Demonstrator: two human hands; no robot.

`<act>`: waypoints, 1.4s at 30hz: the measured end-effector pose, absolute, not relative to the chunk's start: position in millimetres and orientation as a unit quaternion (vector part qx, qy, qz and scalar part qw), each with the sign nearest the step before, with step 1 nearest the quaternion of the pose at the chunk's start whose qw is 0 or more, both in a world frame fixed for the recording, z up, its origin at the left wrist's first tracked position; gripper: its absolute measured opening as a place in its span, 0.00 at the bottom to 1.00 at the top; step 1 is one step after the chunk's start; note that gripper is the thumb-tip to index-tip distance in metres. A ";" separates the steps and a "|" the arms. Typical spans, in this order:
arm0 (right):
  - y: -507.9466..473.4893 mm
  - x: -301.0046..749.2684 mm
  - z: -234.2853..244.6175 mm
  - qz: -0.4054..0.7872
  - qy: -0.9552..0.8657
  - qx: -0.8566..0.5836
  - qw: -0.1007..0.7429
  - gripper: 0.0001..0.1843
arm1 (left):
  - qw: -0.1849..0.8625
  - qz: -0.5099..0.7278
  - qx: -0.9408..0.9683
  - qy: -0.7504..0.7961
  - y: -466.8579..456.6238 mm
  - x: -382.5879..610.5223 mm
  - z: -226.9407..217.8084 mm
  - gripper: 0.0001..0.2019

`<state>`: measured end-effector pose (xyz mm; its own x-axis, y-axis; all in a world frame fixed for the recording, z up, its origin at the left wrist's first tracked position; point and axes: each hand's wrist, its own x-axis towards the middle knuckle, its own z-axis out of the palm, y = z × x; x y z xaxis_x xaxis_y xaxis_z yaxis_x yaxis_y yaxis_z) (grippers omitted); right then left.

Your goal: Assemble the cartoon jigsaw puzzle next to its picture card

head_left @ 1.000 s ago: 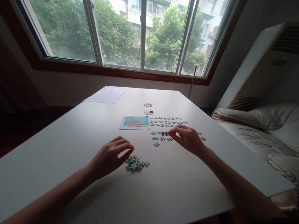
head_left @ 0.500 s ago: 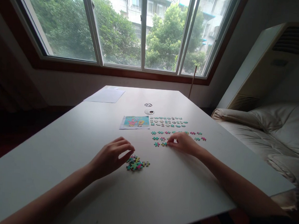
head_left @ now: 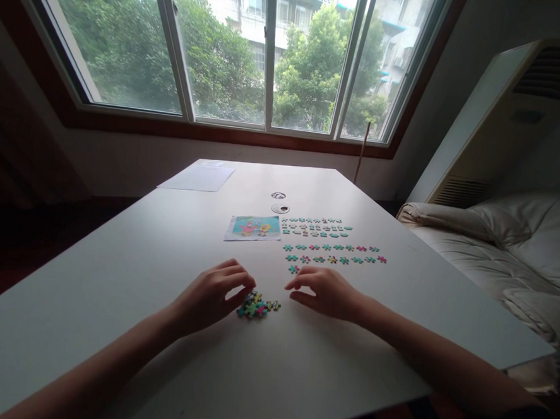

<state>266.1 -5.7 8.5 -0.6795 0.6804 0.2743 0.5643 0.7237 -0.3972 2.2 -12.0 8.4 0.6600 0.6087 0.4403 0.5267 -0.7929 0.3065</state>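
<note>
A small heap of jigsaw puzzle pieces (head_left: 255, 308), green, yellow and pink, lies on the white table. At its upper left edge is my left hand (head_left: 221, 288), thumb and forefinger brought together; what lies between the tips is hidden. To the right of the heap my right hand (head_left: 325, 291) hovers with thumb and forefinger apart and nothing between them. Just beyond its fingertips sits a single green and pink piece (head_left: 294, 269). Farther back, separate pieces are laid out in several rows, among them a red piece (head_left: 382, 259) at the right end.
Left of the rows lies a picture sheet (head_left: 253, 227) with cartoon figures. Two round table fittings (head_left: 280, 208) are behind it. Paper sheets (head_left: 197, 178) rest at the far left corner of the table (head_left: 91, 274). A pale sofa (head_left: 477, 247) stands to the right.
My right hand has left the front row and come back toward the heap, its fingers parting. The green-yellow piece it was touching now seems hidden behind the hand. My left hand has shifted slightly right.
</note>
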 end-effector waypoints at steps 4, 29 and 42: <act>-19.4 247.6 -0.2 0.153 -0.900 -0.351 0.210 0.10 | 0.075 0.269 0.908 0.313 -13.3 4.3 8.5 0.06; -17.8 243.3 9.9 0.308 -0.825 -0.387 0.274 0.02 | 0.106 0.251 0.913 0.303 -26.6 22.3 9.8 0.07; -15.9 242.8 10.7 0.242 -0.830 -0.345 0.365 0.03 | 0.246 0.341 0.819 0.391 -28.5 29.2 19.6 0.09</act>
